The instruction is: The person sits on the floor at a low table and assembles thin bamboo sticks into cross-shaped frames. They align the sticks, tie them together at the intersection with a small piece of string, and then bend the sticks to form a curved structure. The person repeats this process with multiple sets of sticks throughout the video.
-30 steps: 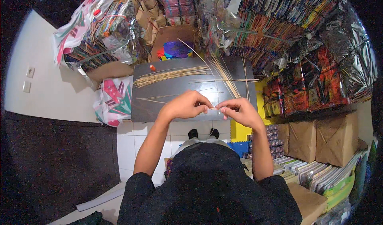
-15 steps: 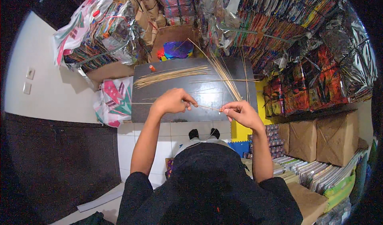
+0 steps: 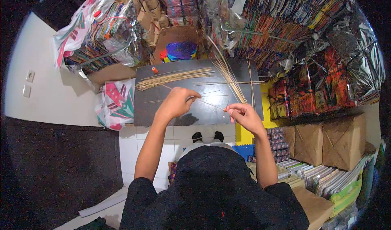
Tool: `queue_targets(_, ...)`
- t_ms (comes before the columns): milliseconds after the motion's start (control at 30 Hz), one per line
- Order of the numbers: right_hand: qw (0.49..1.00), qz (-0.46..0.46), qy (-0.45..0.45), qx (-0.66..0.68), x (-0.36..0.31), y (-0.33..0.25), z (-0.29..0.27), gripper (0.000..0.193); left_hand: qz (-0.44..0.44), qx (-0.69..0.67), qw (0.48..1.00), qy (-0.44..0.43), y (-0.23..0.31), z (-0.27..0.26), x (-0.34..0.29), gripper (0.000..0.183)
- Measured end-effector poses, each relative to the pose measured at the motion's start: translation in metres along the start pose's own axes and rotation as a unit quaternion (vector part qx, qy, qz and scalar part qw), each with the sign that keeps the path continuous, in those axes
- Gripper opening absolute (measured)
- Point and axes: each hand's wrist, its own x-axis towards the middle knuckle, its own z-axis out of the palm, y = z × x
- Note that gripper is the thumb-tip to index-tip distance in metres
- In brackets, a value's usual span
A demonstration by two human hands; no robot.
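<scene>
A thin bamboo stick (image 3: 211, 104) runs slantwise between my hands above a dark table (image 3: 163, 118). My left hand (image 3: 176, 103) is curled round its middle stretch, slightly blurred, and the stick's far end shows beyond the knuckles. My right hand (image 3: 243, 116) pinches the near end, where a small orange bit shows at the fingertips; I cannot make out what it is. Beyond my left hand lies a bundle of bamboo sticks (image 3: 175, 78). Another bundle (image 3: 233, 83) slants past my right hand. A small orange spool (image 3: 154, 70) stands by the far left edge.
Loose sticks (image 3: 252, 83) lie at the table's right side. Plastic-wrapped stacks (image 3: 281, 26) crowd the far side and right. Brown cartons (image 3: 344, 142) stand at right, near a yellow mat (image 3: 244, 135). A patterned bag (image 3: 117, 103) touches the table's left side.
My left hand has shifted slightly down and the stick's left end has swung up toward the left bundle. My right hand keeps its pinch in nearly the same place.
</scene>
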Motion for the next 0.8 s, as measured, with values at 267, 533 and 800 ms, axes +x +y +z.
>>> queue_targets(267, 0.985, 0.020, 0.110, 0.128, 0.001, 0.015, 0.008, 0.021, -0.038, -0.045, 0.913, 0.404, 0.039, 0.012, -0.028, 0.029)
queue_targets(533, 0.945, -0.027, 0.138, 0.296, 0.006, 0.027, 0.049, 0.026, -0.232, -0.568, 0.769, 0.182, 0.043, 0.074, -0.058, 0.020)
queue_targets(800, 0.922, -0.036, 0.076, 0.377, -0.001, 0.033, 0.085, 0.028, -0.183, -0.623, 0.684, 0.333, 0.062, 0.088, -0.049, 0.026)
